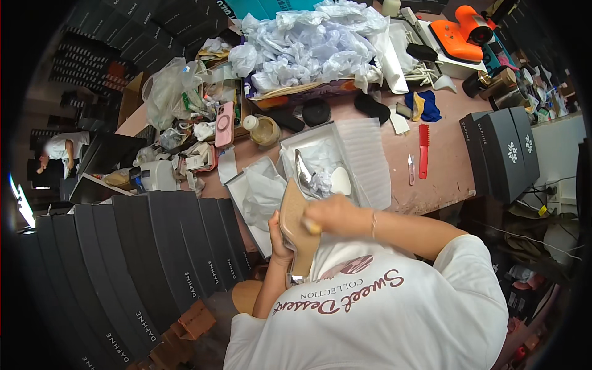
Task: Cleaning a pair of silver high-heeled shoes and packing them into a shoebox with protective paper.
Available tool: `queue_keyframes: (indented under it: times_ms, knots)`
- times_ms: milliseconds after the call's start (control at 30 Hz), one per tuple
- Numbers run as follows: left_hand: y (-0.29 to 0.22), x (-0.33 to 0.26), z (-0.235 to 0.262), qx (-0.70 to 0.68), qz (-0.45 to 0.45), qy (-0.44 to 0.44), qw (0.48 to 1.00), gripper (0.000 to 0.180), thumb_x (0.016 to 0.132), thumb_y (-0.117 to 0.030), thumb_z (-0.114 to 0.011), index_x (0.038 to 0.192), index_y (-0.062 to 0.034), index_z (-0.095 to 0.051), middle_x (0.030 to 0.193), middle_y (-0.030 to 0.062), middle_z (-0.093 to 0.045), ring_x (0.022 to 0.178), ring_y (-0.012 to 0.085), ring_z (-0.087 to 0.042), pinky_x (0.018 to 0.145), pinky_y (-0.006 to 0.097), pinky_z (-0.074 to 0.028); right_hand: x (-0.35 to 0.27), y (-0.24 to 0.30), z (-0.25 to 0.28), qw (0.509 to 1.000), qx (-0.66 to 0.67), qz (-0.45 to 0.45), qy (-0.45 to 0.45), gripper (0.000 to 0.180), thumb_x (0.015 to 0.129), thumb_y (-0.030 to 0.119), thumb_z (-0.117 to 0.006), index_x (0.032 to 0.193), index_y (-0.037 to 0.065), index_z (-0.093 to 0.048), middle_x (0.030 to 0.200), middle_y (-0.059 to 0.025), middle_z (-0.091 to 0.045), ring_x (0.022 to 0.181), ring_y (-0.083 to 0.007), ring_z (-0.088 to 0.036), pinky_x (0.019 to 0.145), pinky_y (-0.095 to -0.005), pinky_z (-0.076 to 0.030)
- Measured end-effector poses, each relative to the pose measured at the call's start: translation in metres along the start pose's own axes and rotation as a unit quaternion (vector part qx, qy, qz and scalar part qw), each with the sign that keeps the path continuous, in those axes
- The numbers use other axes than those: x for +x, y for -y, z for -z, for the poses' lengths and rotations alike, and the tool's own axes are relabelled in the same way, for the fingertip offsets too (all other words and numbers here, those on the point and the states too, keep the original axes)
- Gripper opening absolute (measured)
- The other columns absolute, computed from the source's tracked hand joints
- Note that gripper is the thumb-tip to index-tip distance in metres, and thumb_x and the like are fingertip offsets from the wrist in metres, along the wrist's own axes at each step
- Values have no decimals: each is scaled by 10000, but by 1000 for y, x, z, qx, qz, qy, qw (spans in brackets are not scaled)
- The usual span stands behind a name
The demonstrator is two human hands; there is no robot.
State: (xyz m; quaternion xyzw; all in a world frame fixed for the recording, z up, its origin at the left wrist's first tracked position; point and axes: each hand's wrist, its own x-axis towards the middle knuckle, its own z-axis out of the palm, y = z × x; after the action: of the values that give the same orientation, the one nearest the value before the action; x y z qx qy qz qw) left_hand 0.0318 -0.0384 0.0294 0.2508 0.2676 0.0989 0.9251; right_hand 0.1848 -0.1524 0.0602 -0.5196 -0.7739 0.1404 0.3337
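My left hand point(279, 242) grips the edge of a tan-soled shoe point(295, 209), fingers curled round its side. The sole faces up, and the narrower heel end points down toward my shirt. Across it, my right hand point(336, 216) is closed on a small yellowish piece point(313, 227) at the sole's surface; motion smears its fingers, and the piece's kind cannot be made out. Just beyond lies an open white shoe box point(357, 132) with tissue paper and a silvery shoe point(303, 169) inside. The box lid point(237, 185), also lined with tissue, sits to its left.
Dark shoe boxes point(166, 246) line the left; more boxes point(502, 151) stand at right. A red brush point(424, 151) and a small knife point(411, 169) lie on the pink table point(444, 185). Behind are a bottle point(262, 131), a pink phone point(224, 123), crumpled paper point(308, 46) and an orange device point(459, 43).
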Motion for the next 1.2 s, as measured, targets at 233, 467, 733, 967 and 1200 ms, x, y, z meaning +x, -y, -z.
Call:
queue_keyframes:
  times_ms: [233,467,733,967,1200]
  knots:
    - [5,0,-2,31,-28,-106,994,696,908,-579,-286,1248,0,-471,1115,169,-588,980,264,-598,873,379,-488,5,-16,2,997,-5,-60,-40,181,736,155,-616,840,130,-471,691,-45,-514,631,-223,-623,486,-363,-483]
    - [7,-1,24,57,-45,-59,996,682,909,-576,-288,1257,-15,-464,1130,198,-583,957,311,-607,817,401,-522,26,-50,-4,983,48,-178,-21,155,761,186,-619,868,109,-537,765,-82,-626,718,-307,-648,592,-402,-504]
    - [-16,8,1,200,-286,-192,917,457,962,-410,-363,1092,2,-512,998,111,-607,879,219,-605,777,321,-511,209,-31,41,997,-68,27,30,295,796,389,-601,925,127,-641,817,-129,-672,768,-322,-654,641,-442,-509]
    - [-28,30,13,396,-365,-226,812,370,961,-328,-407,1063,9,-521,972,91,-607,878,188,-594,786,301,-500,328,34,40,943,-156,235,177,317,819,357,-571,958,97,-687,914,-136,-686,845,-316,-654,704,-433,-511]
    - [19,39,31,377,-62,-125,916,218,946,-168,-499,1049,21,-531,983,60,-596,900,119,-565,814,266,-478,210,-34,60,989,50,-28,134,277,789,324,-620,918,92,-699,860,-152,-679,829,-325,-654,720,-424,-504]
